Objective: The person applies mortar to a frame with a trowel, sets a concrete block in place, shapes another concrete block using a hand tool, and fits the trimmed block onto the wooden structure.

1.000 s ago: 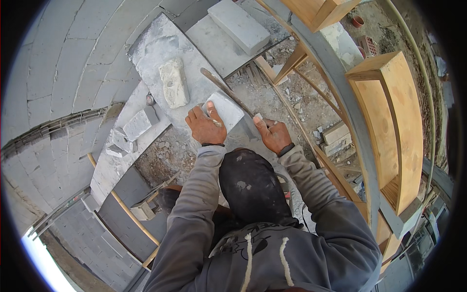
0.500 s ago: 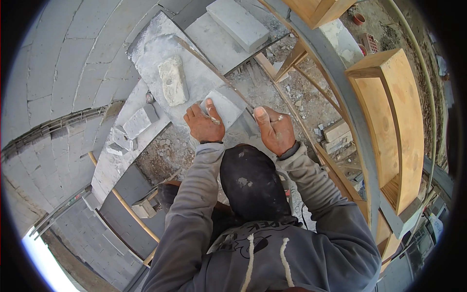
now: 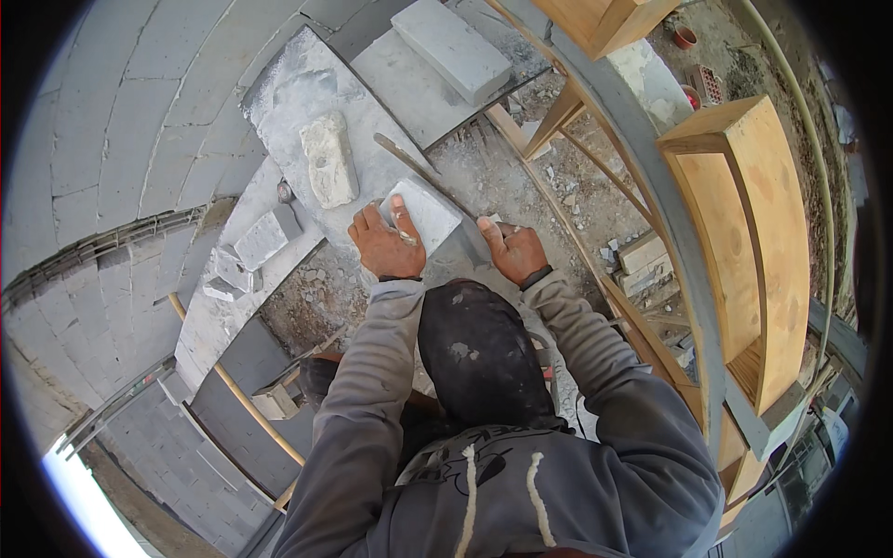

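Note:
My left hand (image 3: 386, 244) grips a small pale grey block (image 3: 426, 216), its thumb on the top face and its fingers by the left side. My right hand (image 3: 514, 251) is closed round the near end of a long, narrow, dark saw-like blade (image 3: 409, 153); its teeth, if any, are too small to see. The blade lies along the right edge of the block, pointing away to the far left. Beyond my left hand, a rough whitish block (image 3: 329, 160) with a hollow rests on the dusty board (image 3: 279, 116).
Left of the board, cut block pieces (image 3: 267, 236) lie on a plank (image 3: 209, 321). A larger grey block (image 3: 451, 48) sits at the back. Wooden box frames (image 3: 735, 242) stand at the right, a block wall (image 3: 121, 121) at the left. Rubble (image 3: 558, 191) covers the ground.
My right hand has drawn the blade back toward me, so its far tip is nearer the block. The left hand still holds the block, nearly unmoved.

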